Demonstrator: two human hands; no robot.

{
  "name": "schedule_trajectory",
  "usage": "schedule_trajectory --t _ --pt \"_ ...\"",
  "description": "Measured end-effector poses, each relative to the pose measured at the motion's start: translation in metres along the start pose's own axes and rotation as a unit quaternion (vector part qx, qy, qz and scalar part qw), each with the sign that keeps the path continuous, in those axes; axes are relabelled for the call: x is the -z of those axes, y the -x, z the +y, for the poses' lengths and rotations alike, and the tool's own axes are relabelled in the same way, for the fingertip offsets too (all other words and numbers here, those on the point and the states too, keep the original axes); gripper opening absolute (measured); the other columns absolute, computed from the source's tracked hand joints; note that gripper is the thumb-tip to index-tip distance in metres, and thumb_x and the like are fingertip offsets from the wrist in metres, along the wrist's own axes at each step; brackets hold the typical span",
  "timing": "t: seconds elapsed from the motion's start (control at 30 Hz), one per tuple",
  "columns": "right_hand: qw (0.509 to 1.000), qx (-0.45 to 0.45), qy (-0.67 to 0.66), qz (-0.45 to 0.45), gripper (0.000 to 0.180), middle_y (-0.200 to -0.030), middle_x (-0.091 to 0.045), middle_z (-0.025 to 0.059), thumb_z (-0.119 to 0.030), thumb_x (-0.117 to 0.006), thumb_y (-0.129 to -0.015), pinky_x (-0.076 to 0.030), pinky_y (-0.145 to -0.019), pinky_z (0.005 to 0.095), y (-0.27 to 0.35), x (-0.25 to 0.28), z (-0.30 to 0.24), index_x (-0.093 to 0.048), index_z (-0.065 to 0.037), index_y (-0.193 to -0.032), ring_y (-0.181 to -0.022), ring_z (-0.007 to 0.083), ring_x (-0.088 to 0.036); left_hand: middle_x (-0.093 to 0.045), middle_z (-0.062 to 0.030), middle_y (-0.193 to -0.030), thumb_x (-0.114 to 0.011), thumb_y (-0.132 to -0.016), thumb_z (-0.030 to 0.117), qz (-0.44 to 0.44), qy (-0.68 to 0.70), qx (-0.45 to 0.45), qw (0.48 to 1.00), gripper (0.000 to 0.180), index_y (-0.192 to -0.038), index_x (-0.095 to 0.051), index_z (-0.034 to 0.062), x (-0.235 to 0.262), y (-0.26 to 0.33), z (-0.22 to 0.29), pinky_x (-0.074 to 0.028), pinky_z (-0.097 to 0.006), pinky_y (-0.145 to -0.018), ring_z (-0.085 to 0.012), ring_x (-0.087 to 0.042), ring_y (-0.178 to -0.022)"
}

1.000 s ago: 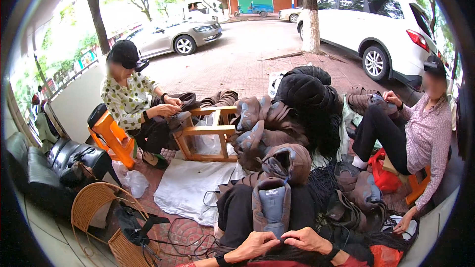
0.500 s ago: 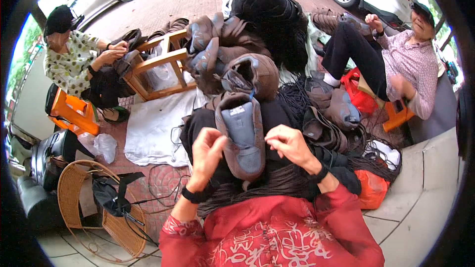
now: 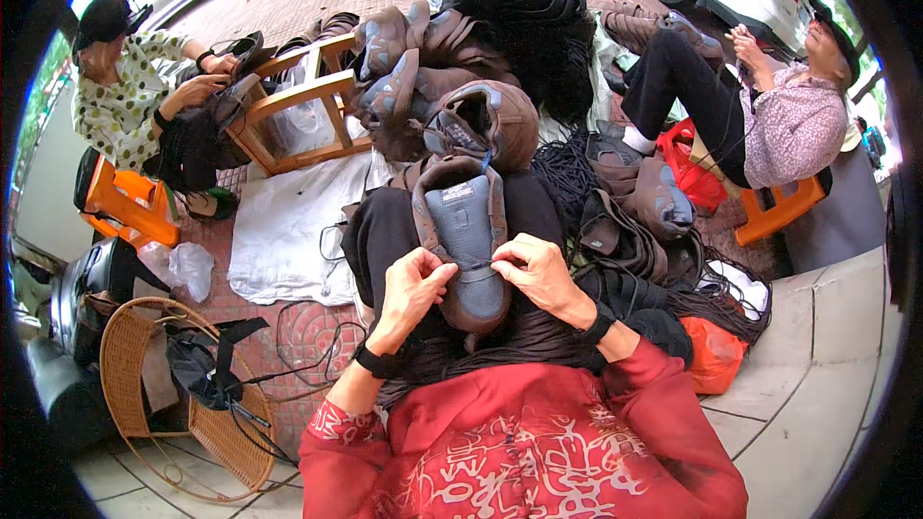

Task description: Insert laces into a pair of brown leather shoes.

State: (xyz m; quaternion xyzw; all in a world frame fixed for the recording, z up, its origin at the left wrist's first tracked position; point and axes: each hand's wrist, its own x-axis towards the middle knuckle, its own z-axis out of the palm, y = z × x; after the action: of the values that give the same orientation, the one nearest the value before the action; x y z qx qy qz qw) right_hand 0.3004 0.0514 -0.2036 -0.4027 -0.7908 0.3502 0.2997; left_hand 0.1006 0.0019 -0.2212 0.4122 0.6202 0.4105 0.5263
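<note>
On my lap lies a brown shoe (image 3: 463,221) with a blue-grey tongue, its toe toward me. My left hand (image 3: 415,290) is closed in a pinch at the shoe's left edge. Across from it, my right hand (image 3: 541,274) pinches at the right edge. A thin shoelace (image 3: 473,270) runs across the lower tongue between my fingertips; its ends are hidden in the fingers. A second brown and blue shoe (image 3: 484,125) sits just beyond the first one's heel. Dark brown laces (image 3: 452,358) lie in a bundle across my lap.
More shoes (image 3: 389,96) are piled ahead beside a wooden stool (image 3: 312,106). Black cords (image 3: 519,0) heap behind them. Shoes (image 3: 663,197) and an orange-red bag (image 3: 713,354) lie to my right. A wicker chair (image 3: 123,394) stands at left. Two people sit across from me, left and right.
Both hands have come down onto the shoe's front from above its sides, and a lace now shows between them. The person at right has raised and joined their hands.
</note>
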Motion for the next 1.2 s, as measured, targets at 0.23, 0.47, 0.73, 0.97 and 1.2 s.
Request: schedule_trajectory --t 0.23,0.47,0.73,0.97,1.2 --pt "0.995 0.067 0.073 0.025 0.006 -0.072 -0.056 0.008 -0.01 -0.062 -0.072 -0.047 -0.057 0.0344 -0.001 -0.003 -0.008 -0.06 -0.007 -0.078 -0.063 0.0259 -0.058 -0.058 -0.0036 -0.058 -0.067 -0.076 0.017 -0.012 -0.068 -0.021 0.997 0.02 -0.071 -0.06 -0.0018 -0.001 0.0 0.0 -0.043 -0.023 -0.047 -0.0077 -0.053 -0.051" --pt "0.994 0.081 0.07 0.025 0.005 -0.074 -0.055 0.0076 -0.01 -0.06 -0.073 -0.047 -0.057 0.0345 -0.004 -0.006 -0.005 -0.058 -0.006 -0.076 -0.064 0.0258 -0.058 -0.058 -0.005 -0.057 -0.067 -0.076 0.017 -0.003 -0.088 -0.013 0.996 0.02 -0.072 -0.062 -0.0022 -0.008 0.001 0.006 -0.043 -0.024 -0.048 -0.008 -0.053 -0.051" --pt "1.0 0.007 -0.012 -0.008 0.007 -0.073 -0.055 0.01 -0.011 -0.058 -0.075 -0.045 -0.06 0.0345 -0.009 -0.008 0.002 -0.059 -0.004 -0.075 -0.067 0.0275 -0.057 -0.056 -0.0016 -0.06 -0.066 -0.078 0.016 -0.006 -0.093 -0.021 0.995 0.021 -0.069 -0.058 -0.0001 -0.009 -0.001 0.0 -0.041 -0.021 -0.048 -0.0066 -0.05 -0.053" --pt "0.996 -0.003 -0.045 -0.073 0.009 -0.072 -0.055 0.0117 -0.011 -0.057 -0.076 -0.045 -0.061 0.0354 -0.013 -0.007 0.005 -0.059 -0.002 -0.076 -0.069 0.0279 -0.057 -0.056 -0.0012 -0.062 -0.066 -0.078 0.015 -0.009 -0.068 -0.015 0.998 0.018 -0.071 -0.057 0.0003 -0.01 0.002 -0.002 -0.042 -0.021 -0.049 -0.0067 -0.05 -0.053" --pt "0.991 0.127 0.025 -0.045 0.014 -0.077 -0.052 0.0134 0.001 -0.053 -0.076 -0.046 -0.064 0.0362 -0.003 -0.009 -0.002 -0.057 -0.001 -0.09 -0.071 0.0306 -0.056 -0.055 0.0006 -0.069 -0.064 -0.078 0.006 0.0 -0.015 -0.049 0.999 0.01 -0.082 -0.057 0.0011 -0.012 0.017 -0.009 -0.043 -0.02 -0.051 -0.0055 -0.05 -0.058"
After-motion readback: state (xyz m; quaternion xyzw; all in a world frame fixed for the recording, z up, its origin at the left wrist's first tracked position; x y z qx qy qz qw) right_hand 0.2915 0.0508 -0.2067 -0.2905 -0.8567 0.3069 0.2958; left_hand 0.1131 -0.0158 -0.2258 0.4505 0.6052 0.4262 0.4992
